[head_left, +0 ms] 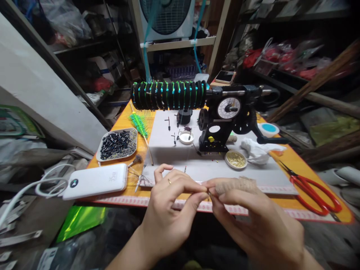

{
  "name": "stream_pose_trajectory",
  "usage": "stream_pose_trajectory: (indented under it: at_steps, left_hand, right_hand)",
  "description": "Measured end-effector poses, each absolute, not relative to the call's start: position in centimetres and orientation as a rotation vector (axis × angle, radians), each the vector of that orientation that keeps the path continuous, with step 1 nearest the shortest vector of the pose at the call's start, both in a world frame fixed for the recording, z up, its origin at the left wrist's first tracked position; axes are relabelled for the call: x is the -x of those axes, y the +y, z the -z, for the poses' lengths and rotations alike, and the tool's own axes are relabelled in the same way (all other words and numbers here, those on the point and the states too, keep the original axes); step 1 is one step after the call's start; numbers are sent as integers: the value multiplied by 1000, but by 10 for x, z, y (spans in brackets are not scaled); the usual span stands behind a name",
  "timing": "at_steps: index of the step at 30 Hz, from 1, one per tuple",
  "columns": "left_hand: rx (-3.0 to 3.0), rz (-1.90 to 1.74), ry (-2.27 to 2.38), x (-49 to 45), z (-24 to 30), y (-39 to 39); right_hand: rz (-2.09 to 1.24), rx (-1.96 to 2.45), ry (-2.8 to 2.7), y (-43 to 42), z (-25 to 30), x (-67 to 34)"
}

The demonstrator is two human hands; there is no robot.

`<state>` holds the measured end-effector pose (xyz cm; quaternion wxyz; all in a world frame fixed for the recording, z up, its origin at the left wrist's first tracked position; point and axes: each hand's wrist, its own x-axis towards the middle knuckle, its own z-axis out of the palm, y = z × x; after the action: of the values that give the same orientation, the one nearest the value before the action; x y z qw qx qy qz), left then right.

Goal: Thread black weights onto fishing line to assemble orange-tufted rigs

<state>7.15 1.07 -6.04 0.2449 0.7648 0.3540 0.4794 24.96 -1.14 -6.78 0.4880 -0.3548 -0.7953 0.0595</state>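
My left hand [168, 210] and my right hand [253, 221] meet fingertip to fingertip just above the near edge of the orange table [303, 157]. Both pinch a tiny object [208, 192] between thumb and forefinger; it is too small to name. A ring sits on my left hand. Behind them stands a black hand-crank winding machine [225, 123] with a round dial, its shaft carrying a long roll of black rings with green and blue thread [168, 95].
A white mat [174, 150] covers the table middle. On it lie a small white dish [186, 137] and a dish of gold bits [236, 159]. A tray of black beads [117, 144], a white power bank [95, 180], red scissors [312, 189] and white cloth [257, 150] surround it.
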Motion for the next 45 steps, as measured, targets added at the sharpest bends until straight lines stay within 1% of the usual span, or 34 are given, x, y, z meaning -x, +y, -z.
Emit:
stream_pose_trajectory:
  at_steps: [6,11,14,21,25,29,35,45]
  left_hand:
    - [-1929,-1274,933,-68,56,14]
    - [-2174,-1188,1045,-60,46,20]
    - [-2317,-1170,1094,-56,42,23]
    - [-2365,-1144,1075,-53,43,24]
    - [-2346,-1106,1076,-54,43,23]
    - [-2367,-1139,1090,-60,42,20]
    - [-2156,-1151,1018,-66,43,17]
    - [-2055,-1169,998,-64,43,16]
  right_hand:
    - [-109,911,-1920,-12,65,-252]
    - [-104,831,-2147,-11,71,-269]
    - [-160,874,-2029,-11,74,-270]
    - [-342,949,-1754,-15,79,-259]
    - [-236,937,-1817,-14,76,-257]
    - [-112,801,-1954,-10,73,-252]
    - [-254,831,-1800,-10,76,-244]
    - [-317,866,-1669,-14,74,-242]
